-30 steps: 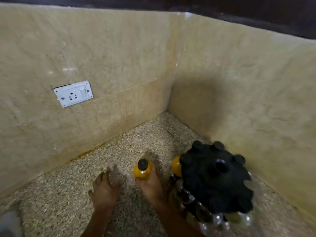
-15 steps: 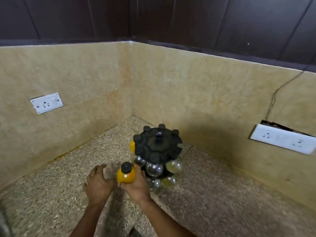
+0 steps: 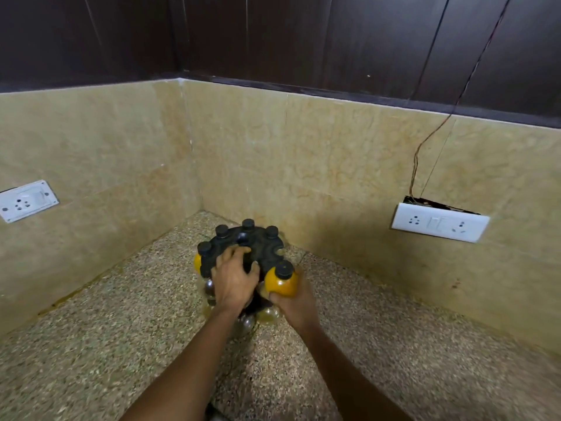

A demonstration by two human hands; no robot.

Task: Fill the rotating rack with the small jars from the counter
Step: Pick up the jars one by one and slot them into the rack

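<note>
Rack sits in the counter's back corner; my left hand lies spread on its top, right hand wrapped round a yellow jar at its right edge.

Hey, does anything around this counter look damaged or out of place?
Yes. The right wall socket plate sits away from the tile at its top edge, leaving a dark gap, and thin loose wires run up from that gap.

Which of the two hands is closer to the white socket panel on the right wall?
Right. The right hand, holding the yellow jar, is on the side of the socket panel; the left hand rests on the rack, farther away.
</note>
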